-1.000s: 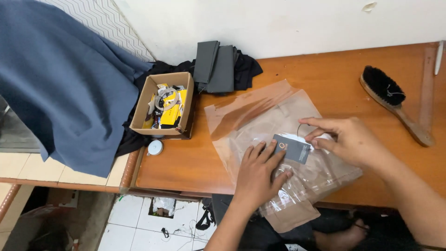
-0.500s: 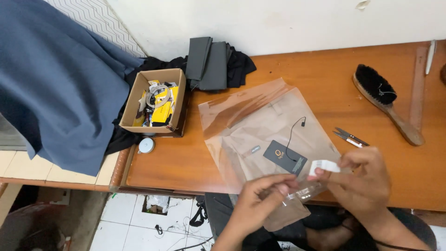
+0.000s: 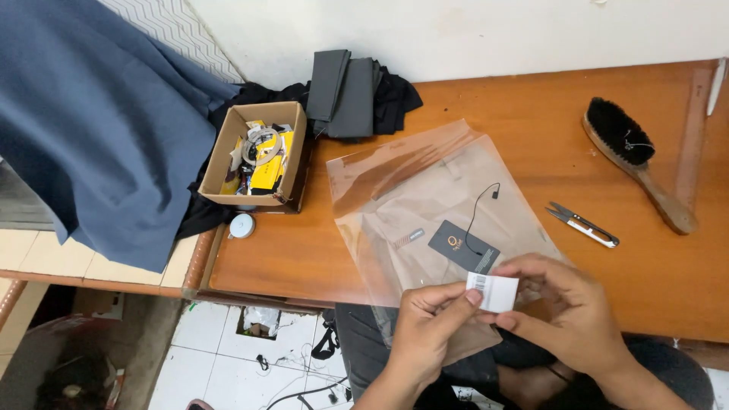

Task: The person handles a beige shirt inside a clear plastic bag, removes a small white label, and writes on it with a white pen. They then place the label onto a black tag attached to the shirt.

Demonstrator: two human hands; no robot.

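Both my hands meet at the near edge of the wooden table (image 3: 531,114), pinching a small white barcode sticker (image 3: 493,291) between them. My left hand (image 3: 429,328) grips its left side with thumb and fingers; my right hand (image 3: 566,307) holds its right side. Just beyond the sticker lies a clear plastic bag (image 3: 425,197), flat on the table. On the bag rests a black hang tag (image 3: 459,247) with a thin black string looping away from it. A small silver tag pin (image 3: 408,238) lies left of the tag.
Small silver thread snips (image 3: 583,224) lie right of the bag. A black-bristled wooden brush (image 3: 634,159) sits at the far right. A cardboard box (image 3: 254,156) of small items stands at the left, with folded dark cloth (image 3: 349,91) behind and blue fabric (image 3: 91,121) draped far left.
My hands came off the bag and the black tag, drew back toward me, and now hold the white sticker together. The thread snips have come into sight.
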